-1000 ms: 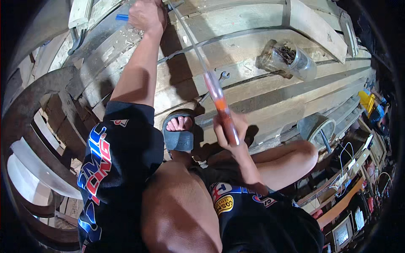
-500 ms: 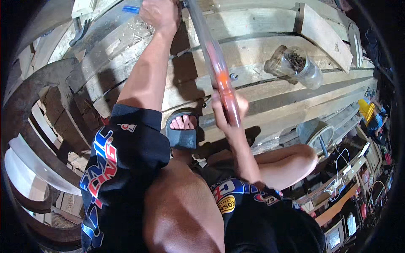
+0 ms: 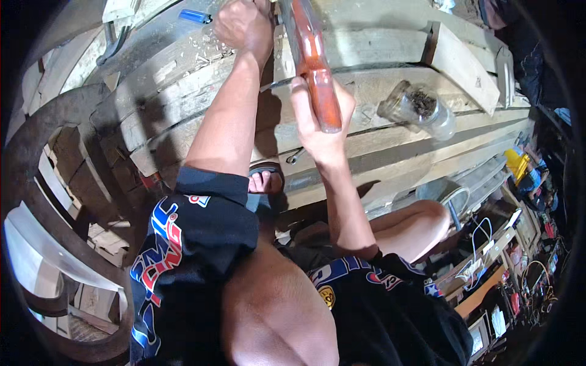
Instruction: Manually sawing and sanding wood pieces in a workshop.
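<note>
My left hand [image 3: 244, 27] is a fist at the top of the view, closed on something hidden, beside a blue handle-like object [image 3: 194, 16] on the wood. My right hand [image 3: 317, 139] is wrapped round the glossy orange-brown handle [image 3: 317, 73] of a long tool, which looks like a handsaw seen edge-on; its far end is out of view beside my left hand. A small metal spanner [image 3: 293, 158] lies partly hidden below my right hand. To the right, a clear plastic jar [image 3: 422, 105] holds small dark pieces.
Wooden planks [image 3: 390, 143] span the middle, with a wedge-shaped board [image 3: 464, 73] at back right. A curved dark frame [image 3: 39, 125] lies at left. My sandalled foot [image 3: 262, 180] is below my hands. A bucket [image 3: 455, 198], yellow object [image 3: 517, 161] and cluttered shelves fill the right.
My right hand and the long tool have moved up and forward, away from my body. My left fist has shifted right, farther from the blue object's left end.
</note>
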Motion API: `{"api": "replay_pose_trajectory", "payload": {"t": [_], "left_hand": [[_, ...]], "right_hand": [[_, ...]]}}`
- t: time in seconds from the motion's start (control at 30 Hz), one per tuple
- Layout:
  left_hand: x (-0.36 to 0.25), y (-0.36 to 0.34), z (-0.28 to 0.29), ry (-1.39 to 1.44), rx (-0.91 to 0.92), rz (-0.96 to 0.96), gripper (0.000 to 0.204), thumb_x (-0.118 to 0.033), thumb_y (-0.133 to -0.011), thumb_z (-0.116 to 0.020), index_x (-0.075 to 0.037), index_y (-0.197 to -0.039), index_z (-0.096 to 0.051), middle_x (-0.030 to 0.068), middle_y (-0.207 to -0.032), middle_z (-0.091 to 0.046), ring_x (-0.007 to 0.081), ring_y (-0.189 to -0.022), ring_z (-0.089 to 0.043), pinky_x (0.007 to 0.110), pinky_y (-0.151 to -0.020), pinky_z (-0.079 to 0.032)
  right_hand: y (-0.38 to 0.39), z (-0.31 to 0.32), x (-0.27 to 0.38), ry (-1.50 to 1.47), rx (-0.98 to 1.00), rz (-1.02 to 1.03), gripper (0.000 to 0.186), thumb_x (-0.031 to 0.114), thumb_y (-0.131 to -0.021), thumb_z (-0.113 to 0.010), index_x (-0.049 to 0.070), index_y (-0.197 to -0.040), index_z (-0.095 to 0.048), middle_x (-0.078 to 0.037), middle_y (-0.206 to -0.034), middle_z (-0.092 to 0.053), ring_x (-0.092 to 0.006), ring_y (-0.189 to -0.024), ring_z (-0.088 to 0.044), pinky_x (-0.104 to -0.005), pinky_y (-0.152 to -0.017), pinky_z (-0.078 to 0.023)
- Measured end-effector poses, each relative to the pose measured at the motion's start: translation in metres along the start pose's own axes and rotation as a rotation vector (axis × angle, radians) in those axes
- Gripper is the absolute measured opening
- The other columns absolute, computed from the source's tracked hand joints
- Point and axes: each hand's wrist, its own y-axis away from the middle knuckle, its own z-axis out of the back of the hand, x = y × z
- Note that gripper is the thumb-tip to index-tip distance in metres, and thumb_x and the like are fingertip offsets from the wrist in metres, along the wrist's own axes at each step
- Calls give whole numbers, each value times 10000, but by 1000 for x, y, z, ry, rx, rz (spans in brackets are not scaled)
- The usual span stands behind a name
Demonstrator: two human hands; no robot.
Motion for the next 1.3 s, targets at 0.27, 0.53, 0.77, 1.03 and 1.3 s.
{"api": "replay_pose_trajectory", "payload": {"t": [0.27, 0.53, 0.77, 1.03, 1.3], "left_hand": [[7, 4, 0, 80, -66, 39, 392, -337, -858, -570, -36, -630, -674, 217, -637, -609, 394, -567, -601, 496, -560, -461], [5, -6, -15, -120, -31, -37, 392, -343, -873, -543, -44, -664, -688, 213, -663, -627, 392, -609, -624, 501, -592, -486], [5, -5, -13, -65, 19, -35, 417, -361, -892, -494, -55, -696, -698, 212, -682, -634, 396, -600, -624, 496, -594, -494], [12, 2, -3, 215, 98, 20, 397, -323, -875, -513, -64, -627, -685, 219, -628, -610, 381, -572, -620, 486, -563, -489], [6, 8, -6, 26, -2, -55, 379, -346, -866, -543, -71, -645, -680, 212, -639, -614, 400, -587, -612, 488, -567, -485]], "right_hand": [[72, 34, -7, 115, 2, 27, 53, 21, -790, -619, -11, -830, -603, -45, -559, -501, -97, -489, -495, -262, -471, -403], [33, 13, -6, 107, 60, 49, 105, 46, -714, -635, 2, -805, -605, -84, -612, -579, -170, -505, -569, -273, -517, -455], [85, 67, -12, 220, 94, 147, 37, 19, -739, -597, 0, -709, -607, -83, -553, -536, -143, -491, -556, -275, -488, -440], [68, 49, -28, 91, 85, 56, 159, 47, -761, -591, -54, -878, -628, -44, -593, -552, -91, -550, -551, -261, -522, -443], [20, 11, -17, 115, 6, 41, 89, 54, -758, -635, -5, -814, -599, -43, -622, -569, -87, -568, -536, -264, -539, -446]]}}
